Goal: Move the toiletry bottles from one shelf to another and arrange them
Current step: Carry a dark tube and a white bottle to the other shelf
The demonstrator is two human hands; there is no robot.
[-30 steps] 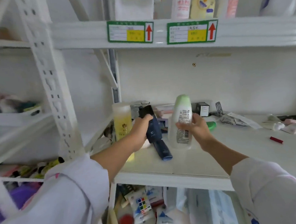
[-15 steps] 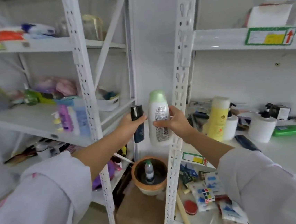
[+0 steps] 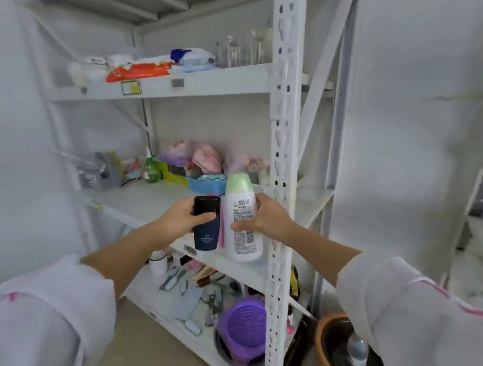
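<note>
My left hand point(image 3: 179, 221) grips a dark navy tube with a black cap point(image 3: 206, 224), held upright. My right hand point(image 3: 267, 218) grips a white bottle with a pale green cap point(image 3: 242, 221), also upright, right beside the tube. Both are held in the air in front of the middle shelf point(image 3: 147, 200) of a white metal rack, near its front right post point(image 3: 281, 179). A green spray bottle point(image 3: 151, 169) stands at the back of that shelf.
The middle shelf holds a blue tray point(image 3: 209, 183), pink bags point(image 3: 205, 156) and a grey device point(image 3: 103, 172). The upper shelf point(image 3: 166, 86) carries packets and glasses. Below lie scissors and tools point(image 3: 185, 288), a purple lid point(image 3: 242, 327) and a brown pot point(image 3: 338, 347).
The view has swung left from the cluttered right-hand shelf to the left rack. Both hands carried the tube and the bottle along, now in front of the left rack's middle shelf.
</note>
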